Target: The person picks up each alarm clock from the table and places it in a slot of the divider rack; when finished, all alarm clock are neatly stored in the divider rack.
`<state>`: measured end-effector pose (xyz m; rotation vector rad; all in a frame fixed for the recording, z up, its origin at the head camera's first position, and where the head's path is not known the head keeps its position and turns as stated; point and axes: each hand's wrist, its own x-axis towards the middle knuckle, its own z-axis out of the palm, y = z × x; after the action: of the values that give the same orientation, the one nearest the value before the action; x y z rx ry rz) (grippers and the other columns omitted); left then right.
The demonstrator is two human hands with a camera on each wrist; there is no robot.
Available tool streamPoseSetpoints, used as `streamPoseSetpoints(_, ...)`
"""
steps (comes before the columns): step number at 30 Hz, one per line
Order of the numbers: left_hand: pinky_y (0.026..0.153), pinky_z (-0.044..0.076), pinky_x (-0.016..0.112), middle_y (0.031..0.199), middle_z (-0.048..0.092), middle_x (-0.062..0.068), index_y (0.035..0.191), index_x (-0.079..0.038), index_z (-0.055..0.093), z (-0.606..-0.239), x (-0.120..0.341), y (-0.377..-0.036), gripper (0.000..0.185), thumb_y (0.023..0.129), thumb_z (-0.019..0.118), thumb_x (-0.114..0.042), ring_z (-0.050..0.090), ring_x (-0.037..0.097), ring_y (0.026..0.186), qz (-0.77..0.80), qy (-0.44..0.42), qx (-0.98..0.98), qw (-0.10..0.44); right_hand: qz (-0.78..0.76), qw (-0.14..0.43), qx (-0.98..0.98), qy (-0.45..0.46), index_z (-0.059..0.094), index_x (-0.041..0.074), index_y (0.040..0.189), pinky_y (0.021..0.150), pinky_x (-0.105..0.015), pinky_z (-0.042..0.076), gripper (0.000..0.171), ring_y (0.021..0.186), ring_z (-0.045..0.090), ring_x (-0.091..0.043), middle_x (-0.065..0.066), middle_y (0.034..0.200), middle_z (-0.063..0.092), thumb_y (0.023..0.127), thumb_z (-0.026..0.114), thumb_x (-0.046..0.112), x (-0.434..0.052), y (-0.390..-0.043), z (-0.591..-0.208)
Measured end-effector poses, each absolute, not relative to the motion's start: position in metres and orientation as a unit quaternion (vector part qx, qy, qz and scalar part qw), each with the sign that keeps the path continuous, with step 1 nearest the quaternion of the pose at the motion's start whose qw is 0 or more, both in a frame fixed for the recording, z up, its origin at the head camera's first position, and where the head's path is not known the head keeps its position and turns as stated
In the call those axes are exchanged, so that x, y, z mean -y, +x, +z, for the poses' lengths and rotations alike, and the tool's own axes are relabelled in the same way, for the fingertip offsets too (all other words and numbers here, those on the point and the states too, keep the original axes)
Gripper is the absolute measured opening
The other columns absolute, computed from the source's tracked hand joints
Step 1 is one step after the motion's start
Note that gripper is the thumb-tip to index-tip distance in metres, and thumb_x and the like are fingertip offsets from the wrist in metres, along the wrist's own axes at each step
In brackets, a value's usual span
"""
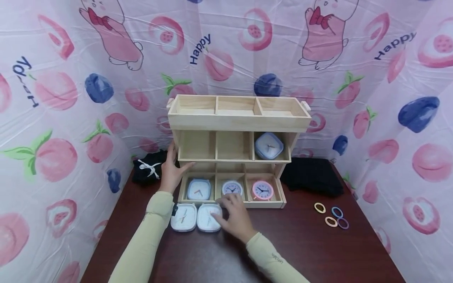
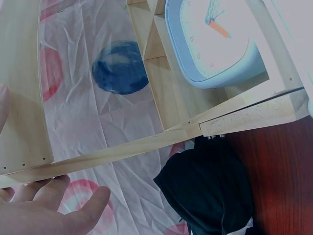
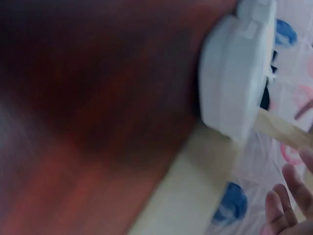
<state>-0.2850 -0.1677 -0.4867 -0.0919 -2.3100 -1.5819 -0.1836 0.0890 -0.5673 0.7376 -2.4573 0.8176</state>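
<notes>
Two white clocks [image 1: 183, 218] near right grip [image 1: 236, 218]; left grip [image 1: 172, 170] touches rack [image 1: 237, 123].

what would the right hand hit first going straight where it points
The right hand would likely meet the middle clock in the lower tray first; depth is unclear, so it might pass above.

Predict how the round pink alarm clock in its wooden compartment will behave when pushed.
The round pink alarm clock may tip, given its small legs. Its smooth rim looks stiff, possibly slippery. The wooden compartment's walls should limit rolling.
</notes>
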Motion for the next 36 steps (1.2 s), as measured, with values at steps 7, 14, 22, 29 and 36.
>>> streamPoseSetpoints(7,0.131,0.034,0.049,0.175,0.031,0.009,0.17,-0.043,0.018,-0.488,0.167,-0.285,0.11,0.089,0.09,-0.025,0.034,0.027,0.162,-0.555,-0.031,0.814,0.168,0.227,0.132,0.917,0.299,0.069,0.019,0.14,0.104,-0.046,0.053,0.082,0.124,0.053,-0.025,-0.001,0.139,0.064,0.073,0.094,0.059,-0.085,-0.174,-0.584)
streamPoseSetpoints(14,0.131,0.035,0.049,0.175,0.031,0.009,0.17,-0.043,0.017,-0.488,0.168,-0.287,0.111,0.089,0.09,-0.025,0.034,0.028,0.162,-0.549,-0.032,0.816,0.177,0.215,0.093,0.926,0.295,0.068,0.018,0.14,0.11,-0.051,0.051,0.083,0.132,0.051,-0.028,-0.001,0.148,0.061,0.07,0.098,0.052,-0.085,-0.176,-0.593)
streamPoseSetpoints(22,0.131,0.034,0.051,0.175,0.033,0.008,0.171,-0.041,0.017,-0.492,0.168,-0.288,0.111,0.089,0.089,-0.022,0.035,0.028,0.161,-0.546,-0.038,0.817,0.184,0.26,0.067,0.92,0.286,0.065,0.01,0.142,0.109,-0.045,0.056,0.084,0.131,0.059,-0.026,-0.006,0.146,0.058,0.071,0.099,0.04,-0.083,-0.176,-0.596)
streamPoseSetpoints(29,0.13,0.035,0.05,0.174,0.034,0.006,0.17,-0.043,0.018,-0.49,0.167,-0.287,0.111,0.088,0.09,-0.021,0.037,0.027,0.161,-0.547,-0.037,0.816,0.185,0.252,0.05,0.924,0.283,0.055,0.005,0.153,0.111,-0.042,0.057,0.104,0.131,0.059,-0.028,-0.011,0.145,0.054,0.065,0.101,0.035,-0.088,-0.169,-0.591)
streamPoseSetpoints(36,0.13,0.036,0.049,0.174,0.034,0.006,0.171,-0.041,0.018,-0.488,0.167,-0.288,0.111,0.088,0.09,-0.021,0.037,0.027,0.16,-0.545,-0.036,0.818,0.18,0.226,0.049,0.93,0.285,0.057,0.006,0.152,0.109,-0.045,0.058,0.104,0.132,0.06,-0.031,-0.013,0.151,0.054,0.062,0.1,0.036,-0.098,-0.159,-0.589)
